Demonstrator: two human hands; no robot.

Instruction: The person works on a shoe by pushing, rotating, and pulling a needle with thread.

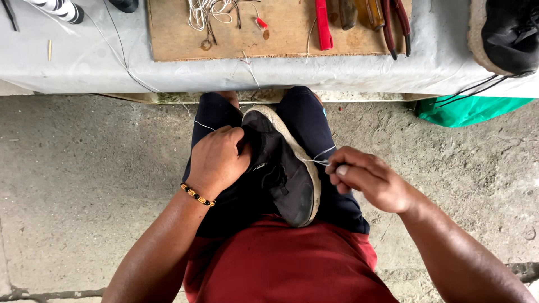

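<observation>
Head view: a black sneaker (283, 174) with a pale sole is wedged between the person's knees, toe pointing toward the body. Left hand (216, 160) has its grip closed over the shoe's upper near the collar, holding it steady. Right hand (365, 177) has fingertips pinched together on a white thread (321, 156), which runs taut to the sole edge on the shoe's right side. Judgement: stitching of the sole is under way at mid-length; how much of the seam is finished cannot be told from here, and the stitch in hand looks not yet drawn tight. On the counter (84, 62), covered in grey sheet, lies a wooden board (281, 33) carrying a tangle of white thread, a red-handled tool (322, 25) and pliers (396, 25). A second black shoe (508, 33) sits at the counter's right end; a green bag (469, 110) shows below it. No readable labels or packages.
</observation>
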